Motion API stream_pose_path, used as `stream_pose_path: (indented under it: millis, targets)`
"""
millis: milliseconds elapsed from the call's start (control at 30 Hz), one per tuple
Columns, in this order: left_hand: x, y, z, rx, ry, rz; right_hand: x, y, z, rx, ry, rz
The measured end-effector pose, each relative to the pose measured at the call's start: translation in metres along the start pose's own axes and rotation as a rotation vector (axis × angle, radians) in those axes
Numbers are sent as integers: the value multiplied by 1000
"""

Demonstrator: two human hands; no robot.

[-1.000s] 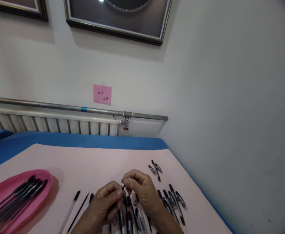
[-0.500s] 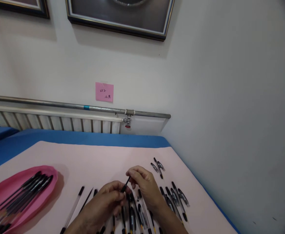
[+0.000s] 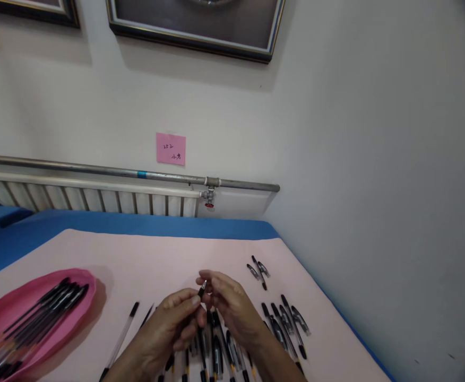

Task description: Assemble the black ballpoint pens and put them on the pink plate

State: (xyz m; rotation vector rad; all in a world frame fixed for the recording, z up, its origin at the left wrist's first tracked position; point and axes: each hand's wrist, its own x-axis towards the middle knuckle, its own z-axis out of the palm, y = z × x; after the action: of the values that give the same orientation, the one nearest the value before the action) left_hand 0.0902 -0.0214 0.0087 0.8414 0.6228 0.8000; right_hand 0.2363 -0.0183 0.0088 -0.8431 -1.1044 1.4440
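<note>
My left hand (image 3: 172,318) is closed on a pen (image 3: 201,289), thumb and fingers pinching its black grip. The pen's silver tip points up and to the right. My right hand (image 3: 232,305) is beside that tip, with its fingers curved and apart; no object shows in them, though the palm side is partly hidden. Below both hands lie many loose pen parts (image 3: 217,355), clear barrels with black ends and dark clip caps, partly covered by the hands and wrists.
A pink tray (image 3: 87,281) of black pens stands at left. A clear barrel (image 3: 123,337) lies beside my left forearm. More caps and barrels (image 3: 288,323) lie at right, with a small group (image 3: 259,271) farther back. The pink table cover (image 3: 137,254) ends near the wall.
My right hand's fingers have loosened from their pinch and moved slightly left. The dark thin piece between the hands no longer shows; the pen's silver tip now does.
</note>
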Motion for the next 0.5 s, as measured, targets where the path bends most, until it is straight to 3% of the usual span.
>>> stream_pose_path:
  millis: [167,367,500]
  targets:
    - [-1,1,0,9,-31,-31,0,1,1,-13,-11,32]
    - [1,-3,2,50,48,-32,0,2,5,-105,118,-36]
    - [0,-5,2,72,62,-59,0,4,6,-2,33,0]
